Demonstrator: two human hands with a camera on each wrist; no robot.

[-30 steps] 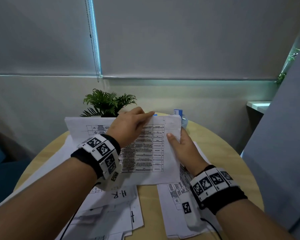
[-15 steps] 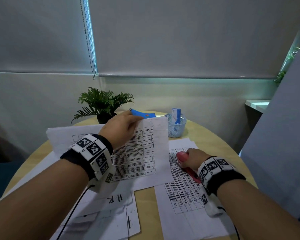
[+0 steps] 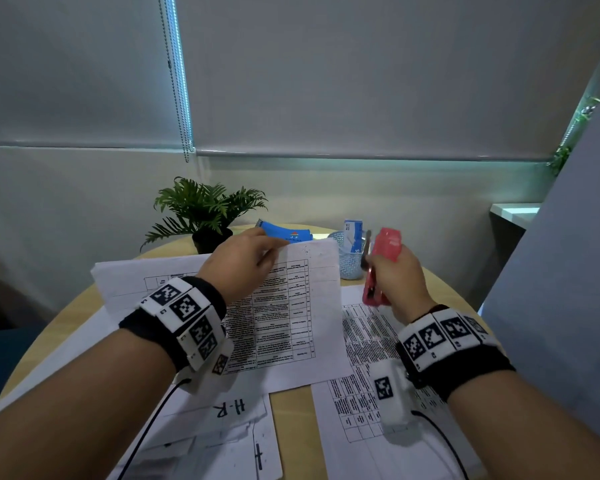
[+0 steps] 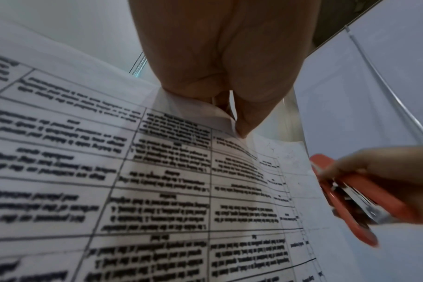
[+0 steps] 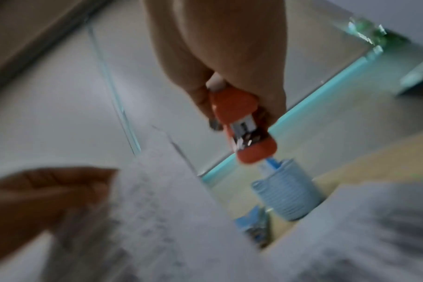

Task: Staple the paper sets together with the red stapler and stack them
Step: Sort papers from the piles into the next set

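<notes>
While gripped, red stapler [image 3: 381, 263] aloft.

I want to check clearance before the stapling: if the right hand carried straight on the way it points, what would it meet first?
Probably the light blue basket: the red stapler in the right hand aims at it, though depth is unclear.

Dim, cool light seeps in around the window blinds [image 3: 326, 81]. The head view bends at its edges. The right wrist view is smeared, probably by motion.
</notes>
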